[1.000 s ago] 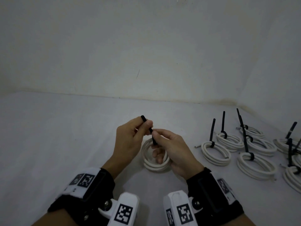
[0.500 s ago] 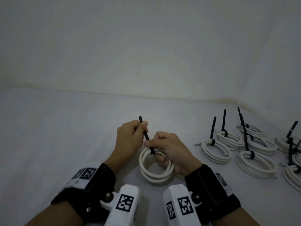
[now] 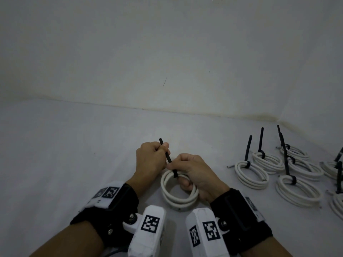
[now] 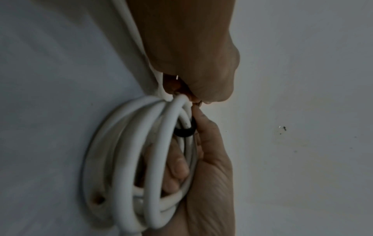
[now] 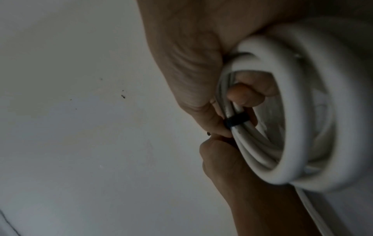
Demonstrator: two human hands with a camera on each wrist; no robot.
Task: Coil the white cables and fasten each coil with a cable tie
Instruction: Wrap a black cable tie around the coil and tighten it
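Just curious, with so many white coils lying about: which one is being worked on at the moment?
The coil between the two hands. The right hand holds it while the left hand pinches its black tie's tail. The other coils lie untouched to the right.

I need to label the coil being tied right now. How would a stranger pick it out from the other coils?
Finished coils lie at the right of the white surface. Left of them, the right hand holds one coil. Only its tie is gripped, by the left hand.
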